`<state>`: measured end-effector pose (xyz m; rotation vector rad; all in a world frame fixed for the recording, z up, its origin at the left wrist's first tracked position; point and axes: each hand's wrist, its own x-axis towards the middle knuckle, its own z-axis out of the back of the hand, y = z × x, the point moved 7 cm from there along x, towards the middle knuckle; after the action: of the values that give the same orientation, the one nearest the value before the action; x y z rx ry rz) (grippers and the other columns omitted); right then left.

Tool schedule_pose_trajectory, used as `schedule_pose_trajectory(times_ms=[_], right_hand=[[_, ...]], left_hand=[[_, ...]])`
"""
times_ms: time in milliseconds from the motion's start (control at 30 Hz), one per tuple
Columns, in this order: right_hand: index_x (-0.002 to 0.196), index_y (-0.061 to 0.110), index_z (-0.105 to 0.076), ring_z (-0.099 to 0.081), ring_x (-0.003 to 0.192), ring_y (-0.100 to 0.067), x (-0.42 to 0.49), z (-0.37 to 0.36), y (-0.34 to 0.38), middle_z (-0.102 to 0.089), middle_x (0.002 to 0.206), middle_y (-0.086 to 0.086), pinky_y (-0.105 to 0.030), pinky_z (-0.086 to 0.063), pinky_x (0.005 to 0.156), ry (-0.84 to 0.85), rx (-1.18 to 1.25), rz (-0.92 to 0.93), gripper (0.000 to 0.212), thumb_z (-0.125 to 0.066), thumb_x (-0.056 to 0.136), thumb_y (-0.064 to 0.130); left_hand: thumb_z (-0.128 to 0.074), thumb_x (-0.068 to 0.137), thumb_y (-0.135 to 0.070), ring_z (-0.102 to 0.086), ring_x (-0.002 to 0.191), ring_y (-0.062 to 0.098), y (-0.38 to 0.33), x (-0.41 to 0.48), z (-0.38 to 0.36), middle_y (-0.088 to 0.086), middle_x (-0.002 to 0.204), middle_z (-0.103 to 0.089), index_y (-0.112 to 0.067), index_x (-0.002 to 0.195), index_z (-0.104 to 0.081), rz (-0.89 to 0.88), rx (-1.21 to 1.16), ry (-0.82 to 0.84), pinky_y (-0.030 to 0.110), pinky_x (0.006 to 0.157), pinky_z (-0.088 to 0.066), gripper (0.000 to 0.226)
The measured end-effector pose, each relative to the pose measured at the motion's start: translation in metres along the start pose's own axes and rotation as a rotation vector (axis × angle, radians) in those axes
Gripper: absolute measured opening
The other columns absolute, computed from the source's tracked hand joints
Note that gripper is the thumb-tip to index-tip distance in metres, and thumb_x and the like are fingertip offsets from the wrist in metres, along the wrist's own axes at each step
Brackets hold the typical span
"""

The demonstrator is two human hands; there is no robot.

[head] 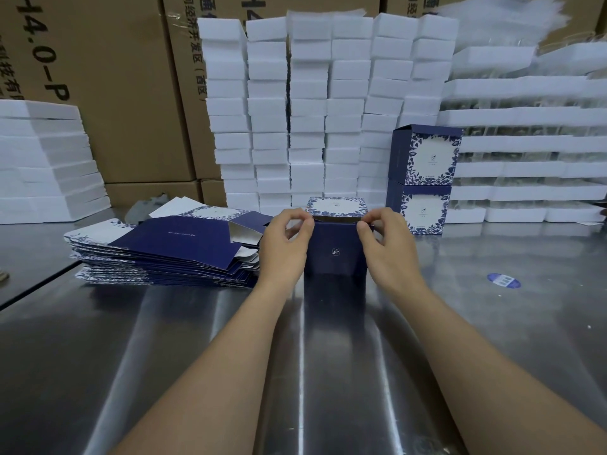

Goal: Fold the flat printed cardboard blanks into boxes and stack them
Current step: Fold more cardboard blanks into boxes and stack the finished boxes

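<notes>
— Steel desk [197,339], all glare, with brown cartons [108,93] and white foam blocks [312,110] walled up along its far edge.
— And the box?
— The navy box [335,254] stands mid-desk, top open. The left hand [285,244] and right hand [391,247] each pinch a top corner. The flat blanks [164,254] are piled toward the left edge, and two finished boxes [423,178] are stacked toward the far right.

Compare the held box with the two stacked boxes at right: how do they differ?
The held box shows a plain navy face with a logo; the stacked boxes show white floral faces. The held box is open on top, flap raised; the stacked boxes stand untouched, one upon another. Both are navy.
</notes>
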<state>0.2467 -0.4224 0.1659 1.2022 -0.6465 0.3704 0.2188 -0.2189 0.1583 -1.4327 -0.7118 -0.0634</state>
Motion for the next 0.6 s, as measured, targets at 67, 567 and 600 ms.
schedule_pose_trajectory(times_ms=[67, 567, 600], right_hand=[[0.113, 0.022, -0.06, -0.062, 0.114, -0.009, -0.001, 0.0, -0.002, -0.064, 0.118, 0.005, -0.004, -0.044, 0.083, -0.006, 0.084, -0.048, 0.012, -0.066, 0.103, 0.023], [0.117, 0.024, -0.061, -0.062, 0.117, -0.017, -0.001, 0.001, 0.0, -0.064, 0.123, 0.004, -0.04, -0.051, 0.105, 0.007, 0.08, -0.049, 0.023, -0.073, 0.098, 0.021], [0.12, 0.025, -0.061, -0.062, 0.117, -0.016, -0.001, 0.0, 0.0, -0.063, 0.125, 0.004, -0.041, -0.05, 0.106, 0.007, 0.072, -0.053, 0.024, -0.073, 0.099, 0.023]], left_hand=[[-0.072, 0.1, -0.027, -0.072, 0.114, 0.016, 0.0, -0.002, 0.001, -0.015, 0.112, -0.071, -0.028, 0.11, -0.069, 0.019, -0.017, -0.034, 0.053, 0.104, -0.055, 0.01], [-0.081, 0.093, -0.031, -0.067, 0.107, 0.011, -0.012, -0.004, -0.001, -0.016, 0.107, -0.07, -0.024, 0.109, -0.068, -0.034, 0.087, -0.059, 0.043, 0.102, -0.055, 0.021], [-0.081, 0.094, -0.031, -0.067, 0.107, 0.014, -0.013, -0.005, -0.001, -0.015, 0.108, -0.07, -0.024, 0.11, -0.068, -0.039, 0.095, -0.064, 0.043, 0.101, -0.055, 0.022]])
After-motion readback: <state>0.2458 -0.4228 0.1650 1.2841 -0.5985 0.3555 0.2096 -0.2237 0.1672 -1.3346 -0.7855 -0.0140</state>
